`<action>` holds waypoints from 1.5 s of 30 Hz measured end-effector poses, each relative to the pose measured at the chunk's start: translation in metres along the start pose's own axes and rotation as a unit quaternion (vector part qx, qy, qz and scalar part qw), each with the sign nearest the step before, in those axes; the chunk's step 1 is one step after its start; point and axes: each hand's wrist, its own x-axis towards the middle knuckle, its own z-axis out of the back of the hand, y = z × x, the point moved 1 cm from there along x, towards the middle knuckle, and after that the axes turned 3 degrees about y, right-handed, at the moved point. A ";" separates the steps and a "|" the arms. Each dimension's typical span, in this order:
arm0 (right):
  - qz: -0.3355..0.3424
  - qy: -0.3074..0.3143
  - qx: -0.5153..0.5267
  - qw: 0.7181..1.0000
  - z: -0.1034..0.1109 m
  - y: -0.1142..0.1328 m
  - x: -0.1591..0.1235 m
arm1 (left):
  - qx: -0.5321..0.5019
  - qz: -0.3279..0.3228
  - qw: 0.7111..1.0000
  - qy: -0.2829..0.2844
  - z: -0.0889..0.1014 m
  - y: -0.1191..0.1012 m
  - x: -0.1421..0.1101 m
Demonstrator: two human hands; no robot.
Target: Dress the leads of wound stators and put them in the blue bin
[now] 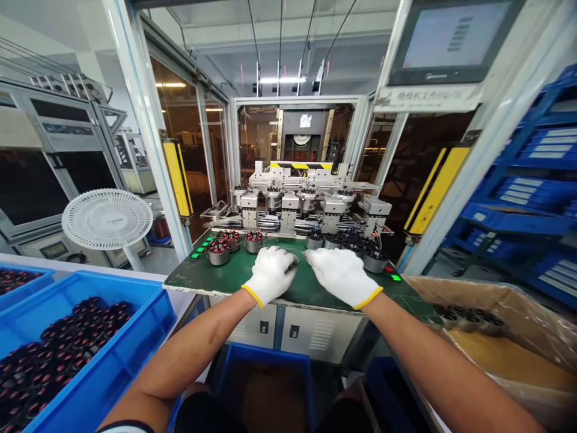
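My left hand (271,273), in a white knit glove with a yellow cuff, hovers over the green tabletop (246,281). Its fingers curl inward; a small greyish patch shows by the fingertips, too unclear to name. Opposite it, my right hand (340,273) wears a matching glove, fingers pressed together and pointing left. Whatever it may hold is hidden. Beyond the left hand stand several round metal motor parts with red copper windings (219,252). Behind the right hand sits a group of similar parts with black tops and no visible red (374,258).
A winding machine (288,204) stands behind the tabletop, between yellow side posts (178,177). On the left are a blue bin (148,307) of wound parts and a white fan (107,219). A lined carton (518,355) with more parts is at right. A screen (455,36) hangs above.
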 end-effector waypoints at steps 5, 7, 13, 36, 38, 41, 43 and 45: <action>-0.002 -0.028 0.007 1.000 0.004 0.012 -0.007 | -0.143 0.016 0.990 0.007 -0.006 0.014 -0.001; 0.009 -0.046 0.014 0.999 0.004 0.019 -0.012 | -0.184 0.016 0.983 -0.005 -0.009 0.018 -0.002; 0.065 -0.089 0.060 0.992 0.005 0.039 -0.010 | -0.244 0.016 0.970 -0.013 -0.013 0.018 -0.003; -0.089 0.023 0.225 0.970 -0.031 0.015 0.033 | -0.200 0.074 0.977 0.013 -0.012 0.015 -0.007; -0.059 0.059 0.230 0.970 -0.039 0.023 0.025 | -0.198 0.072 0.978 0.010 -0.011 0.015 -0.007; -0.002 0.094 0.416 0.904 -0.038 0.027 0.005 | -0.186 0.049 0.981 0.005 -0.014 0.014 -0.007; -0.024 0.077 0.595 0.799 -0.032 0.019 -0.003 | -0.174 0.031 0.984 -0.002 -0.016 0.013 -0.008; -0.097 0.024 0.710 0.697 -0.029 0.007 -0.002 | -0.161 0.025 0.987 -0.006 -0.018 0.011 -0.009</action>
